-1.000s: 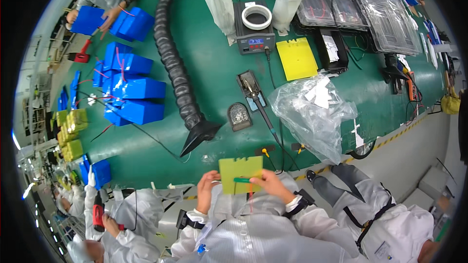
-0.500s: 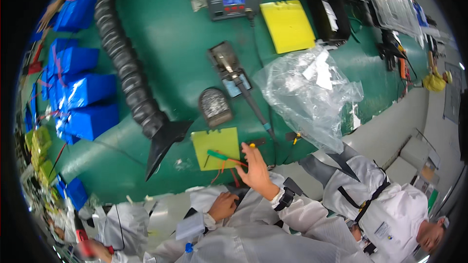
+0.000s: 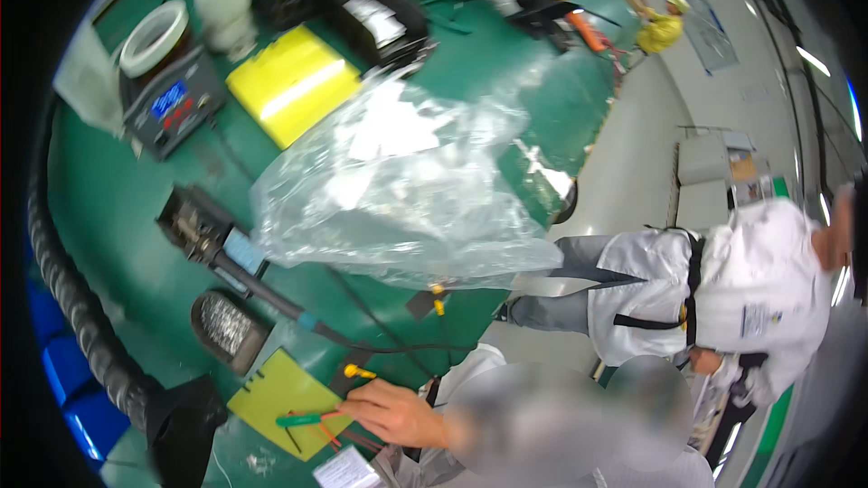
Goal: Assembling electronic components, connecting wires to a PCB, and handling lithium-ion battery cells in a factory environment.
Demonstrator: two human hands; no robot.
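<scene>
My right hand (image 3: 393, 411) reaches in over the right corner of a yellow-green board (image 3: 271, 389) near the front of the bench. Its fingers are bent together at the orange end of a thin green-and-orange stick-like piece (image 3: 298, 418), which lies across the board. The thumb is mostly hidden. Thin orange and dark wires lie beside that piece. Just beyond my fingers is a small yellow part (image 3: 359, 371) on a dark strip. My left hand is out of the picture. A white card (image 3: 348, 470) shows at the lower edge.
A soldering iron (image 3: 262, 289) rests in its stand beside a tip-cleaning tray (image 3: 231, 330). A large clear plastic bag (image 3: 389, 208) spreads across the bench. Behind stand a soldering station (image 3: 172, 104) and a yellow board (image 3: 294, 86). A black hose (image 3: 86, 307) runs down the left. A person (image 3: 737, 280) stands at right.
My view has swung to the right and turned. My right hand's spread fingers have drawn together at the stick-like piece's orange end. My left hand has left the picture.
</scene>
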